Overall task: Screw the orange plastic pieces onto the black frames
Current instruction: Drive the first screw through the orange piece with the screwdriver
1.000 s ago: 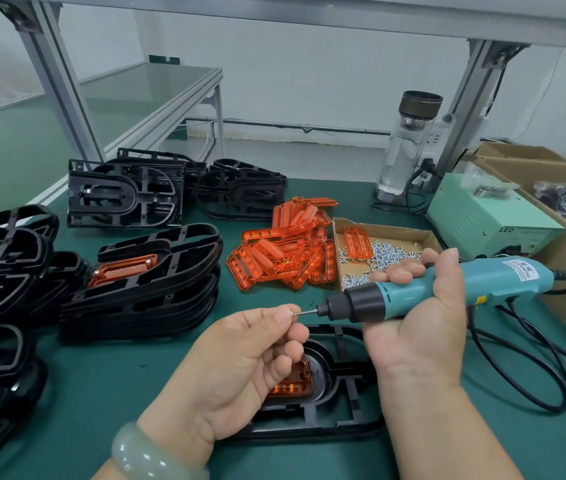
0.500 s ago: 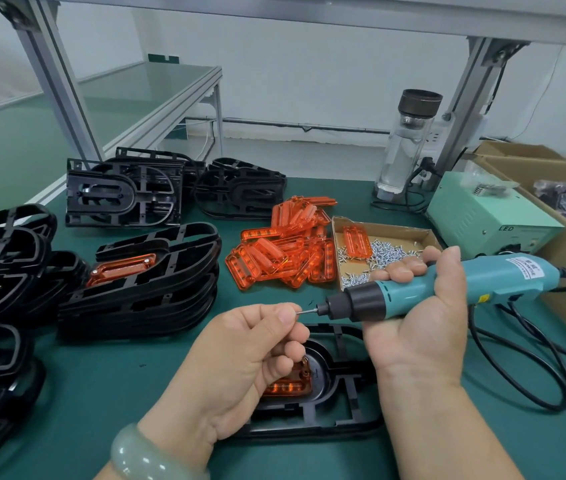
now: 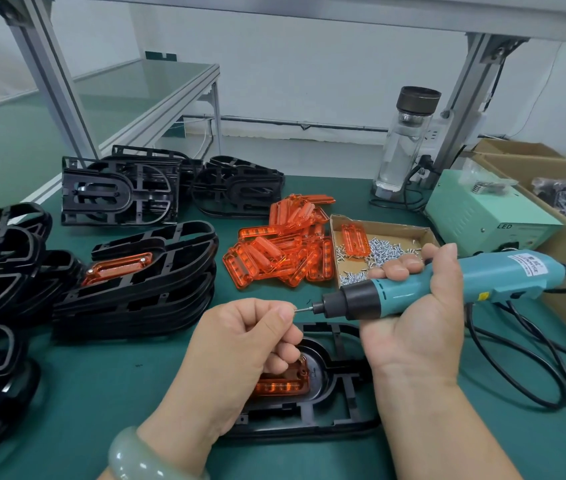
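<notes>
Left hand (image 3: pixel 240 344) still pinches the bit (image 3: pixel 304 309) at its tip; right hand (image 3: pixel 420 320) still grips the screwdriver (image 3: pixel 482 278); screw loading apparently unfinished.

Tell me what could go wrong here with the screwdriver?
1. The left hand pinches right at the bit of the electric screwdriver; if it spins, fingertips could get hurt.
2. No hand seems to hold the black frame, so it and its orange piece might shift when screwing starts.

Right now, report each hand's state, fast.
Left hand: closed, thumb and forefinger pinching what looks like a small screw at the tip of the teal electric screwdriver.
Right hand: closed around that screwdriver's body.
</notes>
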`<state>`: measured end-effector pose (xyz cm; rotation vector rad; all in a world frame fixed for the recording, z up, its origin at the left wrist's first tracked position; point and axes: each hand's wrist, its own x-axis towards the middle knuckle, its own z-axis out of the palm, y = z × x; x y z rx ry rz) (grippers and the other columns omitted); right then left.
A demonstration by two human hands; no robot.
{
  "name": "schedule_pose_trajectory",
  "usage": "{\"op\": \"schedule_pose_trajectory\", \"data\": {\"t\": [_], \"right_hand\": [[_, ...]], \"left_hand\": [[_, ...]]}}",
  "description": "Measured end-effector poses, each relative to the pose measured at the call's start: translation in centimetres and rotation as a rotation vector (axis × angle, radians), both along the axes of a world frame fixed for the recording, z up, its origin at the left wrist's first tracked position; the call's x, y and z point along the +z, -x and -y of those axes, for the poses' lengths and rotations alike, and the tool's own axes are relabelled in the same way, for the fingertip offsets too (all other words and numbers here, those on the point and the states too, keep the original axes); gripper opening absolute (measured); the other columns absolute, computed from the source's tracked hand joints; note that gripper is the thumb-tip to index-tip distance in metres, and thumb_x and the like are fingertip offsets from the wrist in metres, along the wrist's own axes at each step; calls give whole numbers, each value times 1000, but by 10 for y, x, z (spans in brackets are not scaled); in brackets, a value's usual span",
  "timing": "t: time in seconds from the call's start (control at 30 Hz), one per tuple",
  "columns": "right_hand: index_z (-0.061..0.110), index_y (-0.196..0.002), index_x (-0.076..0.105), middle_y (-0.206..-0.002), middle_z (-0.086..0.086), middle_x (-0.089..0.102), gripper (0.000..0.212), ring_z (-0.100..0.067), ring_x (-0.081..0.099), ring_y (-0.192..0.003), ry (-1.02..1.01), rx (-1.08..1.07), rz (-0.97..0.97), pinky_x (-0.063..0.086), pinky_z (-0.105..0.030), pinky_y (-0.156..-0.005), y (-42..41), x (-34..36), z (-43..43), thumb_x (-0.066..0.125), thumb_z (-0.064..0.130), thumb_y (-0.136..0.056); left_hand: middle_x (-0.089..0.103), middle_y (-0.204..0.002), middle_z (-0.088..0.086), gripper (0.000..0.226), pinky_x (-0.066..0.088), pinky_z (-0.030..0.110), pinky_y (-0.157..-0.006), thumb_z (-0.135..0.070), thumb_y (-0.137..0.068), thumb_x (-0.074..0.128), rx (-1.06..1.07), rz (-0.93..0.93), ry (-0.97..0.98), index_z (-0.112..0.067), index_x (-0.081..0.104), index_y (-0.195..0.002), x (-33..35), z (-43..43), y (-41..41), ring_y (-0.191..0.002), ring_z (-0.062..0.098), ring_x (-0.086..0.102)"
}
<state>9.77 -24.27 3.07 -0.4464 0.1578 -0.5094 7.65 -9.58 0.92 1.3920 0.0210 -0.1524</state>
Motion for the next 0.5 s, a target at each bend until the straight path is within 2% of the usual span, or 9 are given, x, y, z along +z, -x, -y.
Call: {"op": "schedule_pose_trajectory", "data": {"t": [0.17, 0.37, 0.47, 0.5], "right_hand": [[22, -82, 48, -60, 10, 48, 20, -5, 46, -48, -9, 7, 6, 45, -19, -56, 0, 1, -2, 65, 33, -80], [23, -81, 49, -62, 10, 47, 20, -5, 46, -50, -35, 12, -14, 44, -20, -57, 0, 0, 0, 66, 33, -78], [23, -80, 50, -62, 11, 46, 21, -5, 45, -49, -56, 8, -13, 45, -19, -57, -1, 1, 3, 67, 33, -73], [23, -80, 49, -62, 11, 45, 20, -4, 45, -49, -65, 5, -13, 45, -18, -57, -1, 1, 5, 66, 33, -75]], "left_hand": [[68, -61, 7, 23, 46, 19, -49, -39, -74, 66, -15, 53, -92, -18, 72, -65, -2, -2, 0, -53, 13, 59], [71, -69, 7, 15, 47, 17, -50, -15, -82, 66, 17, 122, -77, -25, 75, -75, -3, -2, -1, -56, 12, 64], [73, -76, 9, 10, 50, 17, -53, -22, -75, 76, -27, 115, -32, -29, 75, -83, 0, -4, 0, -62, 14, 66], [73, -78, 10, 17, 50, 18, -55, -29, -69, 81, -37, 120, -23, -31, 75, -85, 1, -6, 0, -64, 14, 67]]}}
